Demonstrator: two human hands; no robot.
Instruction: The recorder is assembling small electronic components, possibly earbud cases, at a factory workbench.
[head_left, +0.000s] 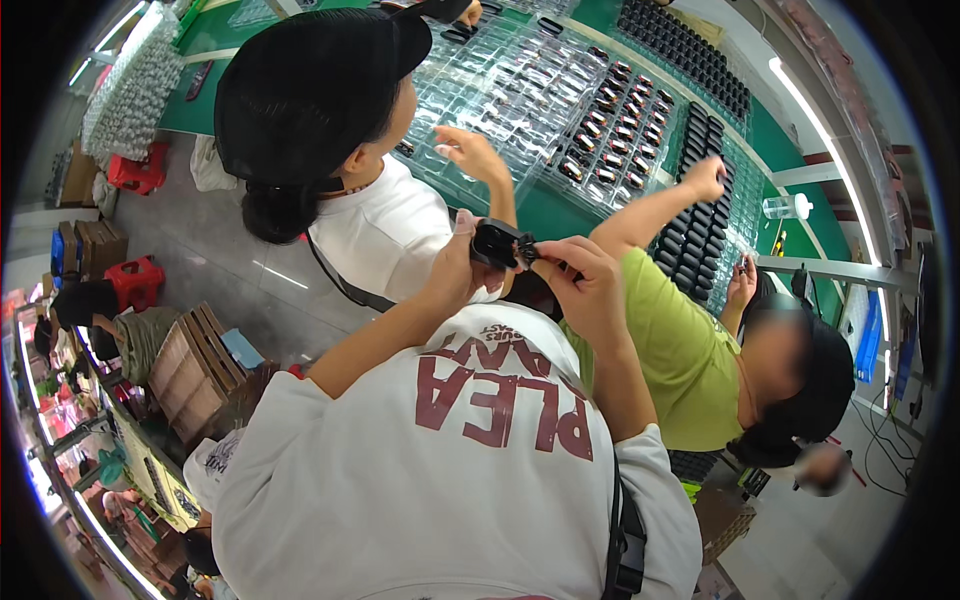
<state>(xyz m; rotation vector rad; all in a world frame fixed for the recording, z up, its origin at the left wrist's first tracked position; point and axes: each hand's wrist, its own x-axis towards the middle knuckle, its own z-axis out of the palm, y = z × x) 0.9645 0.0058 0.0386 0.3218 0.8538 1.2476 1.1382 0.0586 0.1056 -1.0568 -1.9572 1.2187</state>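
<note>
1. The black case (491, 243) is in front of your chest, gripped in your left hand (456, 264).
2. Your right hand (588, 282) bunches its fingers at the case's right end; you cannot tell whether they grip anything.
3. Beyond, clear trays (618, 130) and rows of black pieces (690, 228) lie on a green table (566, 208).
4. A white-shirted co-worker (385, 225) is at left, a green-shirted co-worker (668, 355) at right.

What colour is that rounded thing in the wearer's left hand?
The rounded thing in the left hand is black, clearest in the head view.
</note>
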